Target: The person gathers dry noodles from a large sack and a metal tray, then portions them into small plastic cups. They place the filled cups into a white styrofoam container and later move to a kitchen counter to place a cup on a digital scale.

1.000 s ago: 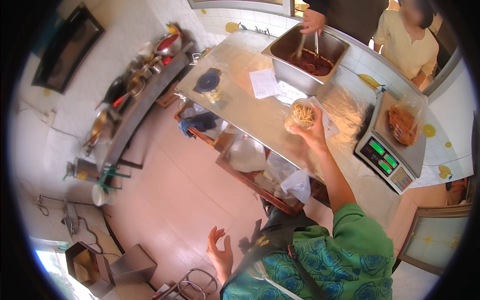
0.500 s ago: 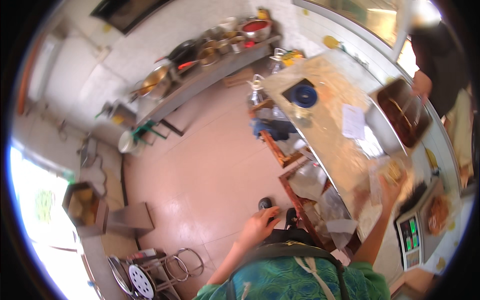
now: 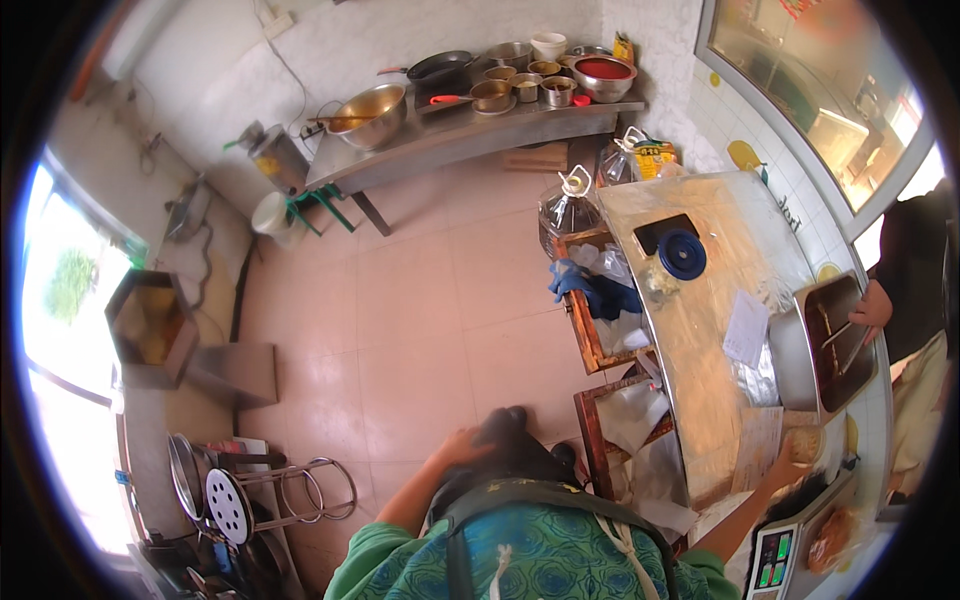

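My right hand [image 3: 785,470] reaches out over the right part of the worktable, closed around a pale tan round thing [image 3: 803,445] too small to name. Beside it lies a printed sheet [image 3: 759,446]. A scale [image 3: 790,550] with lit green digits stands just nearer to me, a wrapped brown food item [image 3: 832,540] on it. My left hand [image 3: 460,447] hangs low before my dark trousers, apparently holding nothing, fingers loosely stretched. Farther along, a deep metal tray [image 3: 800,350] of dark red-brown food stands at the wall, where another person's hand [image 3: 872,303] works metal tongs in it.
The worktable [image 3: 700,390] bears a blue round lid [image 3: 682,255] and a white paper [image 3: 745,330]. Wooden drawers [image 3: 600,420] stick out below its edge. A metal bench [image 3: 480,135] with pots and pans lines the back wall. A stool [image 3: 230,505] stands left.
The view has swung, so the room sits differently in the picture. My right hand, still around the pale round thing, is now nearer the tray's near end. My left hand has dropped beside my leg.
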Demonstrator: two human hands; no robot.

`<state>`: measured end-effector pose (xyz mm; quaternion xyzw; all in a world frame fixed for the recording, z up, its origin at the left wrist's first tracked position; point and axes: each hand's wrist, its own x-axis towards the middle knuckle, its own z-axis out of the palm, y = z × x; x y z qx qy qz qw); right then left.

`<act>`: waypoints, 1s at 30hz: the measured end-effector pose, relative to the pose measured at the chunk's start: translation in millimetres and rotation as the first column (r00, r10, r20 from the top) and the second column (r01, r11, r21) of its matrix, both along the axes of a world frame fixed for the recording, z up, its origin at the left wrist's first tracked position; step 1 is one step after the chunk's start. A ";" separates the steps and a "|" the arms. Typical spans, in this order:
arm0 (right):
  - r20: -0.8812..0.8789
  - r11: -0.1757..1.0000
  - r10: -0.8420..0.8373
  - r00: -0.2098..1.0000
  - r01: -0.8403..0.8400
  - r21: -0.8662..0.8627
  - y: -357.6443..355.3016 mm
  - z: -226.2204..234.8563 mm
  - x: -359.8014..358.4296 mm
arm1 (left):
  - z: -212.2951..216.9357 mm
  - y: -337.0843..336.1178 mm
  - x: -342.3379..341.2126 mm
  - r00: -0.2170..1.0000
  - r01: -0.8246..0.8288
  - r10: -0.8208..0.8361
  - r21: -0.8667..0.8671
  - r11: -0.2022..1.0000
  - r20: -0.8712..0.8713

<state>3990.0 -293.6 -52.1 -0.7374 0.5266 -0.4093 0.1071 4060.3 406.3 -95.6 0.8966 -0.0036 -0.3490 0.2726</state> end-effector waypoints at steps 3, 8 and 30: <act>0.148 0.983 -0.064 0.987 0.088 -0.163 57.1 27.0 2.9 | -56.2 33.2 -38.3 0.800 -0.518 0.427 -0.127 0.846 -0.420; 0.485 0.939 0.343 0.805 -0.316 -0.140 250.5 74.2 112.0 | -163.3 79.9 2.8 0.723 -0.558 0.462 -0.040 0.829 -0.513; 0.078 -0.254 0.964 -0.254 -0.791 0.556 748.1 75.6 637.4 | -140.7 331.9 215.8 0.532 -0.781 0.770 0.148 0.607 -0.351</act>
